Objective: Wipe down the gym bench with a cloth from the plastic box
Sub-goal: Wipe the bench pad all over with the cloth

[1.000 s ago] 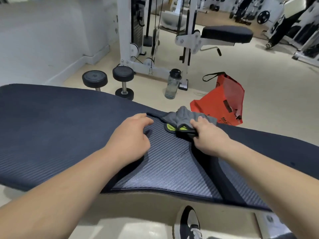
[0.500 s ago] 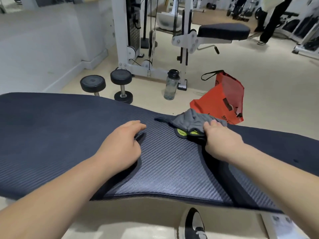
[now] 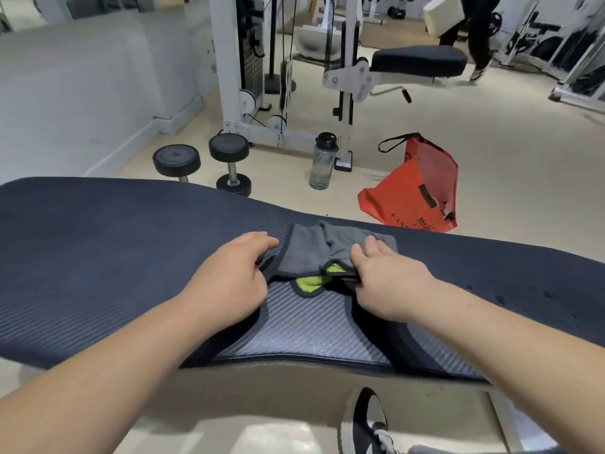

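A dark padded gym bench (image 3: 98,257) runs across the view from left to right. On its middle lies a grey cloth (image 3: 314,253) with a lime-green underside, partly spread out. My left hand (image 3: 229,283) pinches the cloth's left edge. My right hand (image 3: 389,280) grips its right side, fingers laid over the top. The plastic box is not in view.
Beyond the bench stand two black dumbbells (image 3: 203,162), a clear water bottle (image 3: 322,162) and an orange bag (image 3: 412,191) on the floor. A white cable machine (image 3: 248,77) and a padded seat (image 3: 419,62) are behind. A person (image 3: 474,34) walks at the back right. My shoe (image 3: 366,424) is below.
The cloth has been pulled wider and flatter between my hands. My left hand has taken hold of its left edge.
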